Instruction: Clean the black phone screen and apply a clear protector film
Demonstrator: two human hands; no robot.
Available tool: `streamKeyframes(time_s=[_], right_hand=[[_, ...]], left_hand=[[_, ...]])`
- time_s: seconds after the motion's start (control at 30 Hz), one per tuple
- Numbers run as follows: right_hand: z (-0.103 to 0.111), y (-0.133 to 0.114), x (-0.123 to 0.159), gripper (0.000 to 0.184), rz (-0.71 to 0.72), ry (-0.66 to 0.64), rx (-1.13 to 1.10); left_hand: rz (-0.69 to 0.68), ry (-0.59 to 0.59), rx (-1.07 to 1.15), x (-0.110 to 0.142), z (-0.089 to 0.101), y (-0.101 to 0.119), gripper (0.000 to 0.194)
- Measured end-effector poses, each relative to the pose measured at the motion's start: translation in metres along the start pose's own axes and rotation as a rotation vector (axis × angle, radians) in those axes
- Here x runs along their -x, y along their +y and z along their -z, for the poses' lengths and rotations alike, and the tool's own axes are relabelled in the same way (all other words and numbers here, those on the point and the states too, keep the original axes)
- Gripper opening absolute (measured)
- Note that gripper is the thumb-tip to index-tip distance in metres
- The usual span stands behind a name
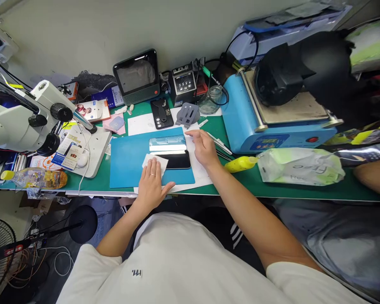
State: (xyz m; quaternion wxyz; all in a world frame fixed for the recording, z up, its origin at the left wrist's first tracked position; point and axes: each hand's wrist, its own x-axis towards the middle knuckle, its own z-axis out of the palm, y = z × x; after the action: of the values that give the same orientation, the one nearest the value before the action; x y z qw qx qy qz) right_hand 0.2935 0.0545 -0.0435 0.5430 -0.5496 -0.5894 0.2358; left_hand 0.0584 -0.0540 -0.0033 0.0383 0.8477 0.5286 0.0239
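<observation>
On a blue mat lies a dark, glossy phone, screen side up. My left hand rests flat on a white wipe at the phone's left end, fingers together and thumb out to the side. The wipe covers that end. Just behind the phone is a flat, clear and white rectangular piece, its kind unclear. My right hand hovers by the mat's right edge, index finger stretched left and the other fingers loosely bent. Nothing shows in it.
Behind the mat lie a dark phone case and a grey holder. Right are a yellow bottle, a wipes pack and a blue machine. A microscope and an oil bottle stand left. Another person's arm shows right.
</observation>
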Motion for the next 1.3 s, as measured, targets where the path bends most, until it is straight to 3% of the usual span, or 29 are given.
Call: streamKeyframes(time_s=[0.13,0.27,0.5,0.63,0.77,0.97,1.13,1.3], right_hand=[[0.0,-0.001,0.0,0.061,-0.003,-0.003,-0.001],[0.0,-0.002,0.0,0.064,-0.012,0.005,0.004],[-0.001,-0.002,-0.002,0.067,-0.01,0.016,-0.001],[0.0,0.001,-0.002,0.064,-0.014,0.015,-0.007],[0.0,0.004,-0.001,0.063,-0.016,0.008,-0.019],[-0.002,0.008,0.001,0.061,-0.032,0.005,-0.039],[-0.001,0.008,0.001,0.061,-0.035,0.01,-0.035],[-0.002,0.007,0.001,0.062,-0.033,0.023,-0.04]], left_hand=[[0.05,0.004,0.011,-0.003,0.001,-0.011,0.086],[0.04,-0.021,0.023,-0.024,0.0,-0.004,0.092],[-0.175,-0.04,0.028,-0.064,-0.008,0.058,0.102],[-0.211,-0.029,0.009,-0.07,-0.012,0.081,0.104],[-0.19,-0.011,0.007,-0.044,-0.012,0.067,0.102],[-0.036,-0.008,0.009,-0.002,-0.005,0.015,0.095],[0.083,-0.004,0.024,-0.021,-0.004,-0.003,0.095],[0.047,-0.028,0.02,-0.043,-0.005,0.018,0.102]])
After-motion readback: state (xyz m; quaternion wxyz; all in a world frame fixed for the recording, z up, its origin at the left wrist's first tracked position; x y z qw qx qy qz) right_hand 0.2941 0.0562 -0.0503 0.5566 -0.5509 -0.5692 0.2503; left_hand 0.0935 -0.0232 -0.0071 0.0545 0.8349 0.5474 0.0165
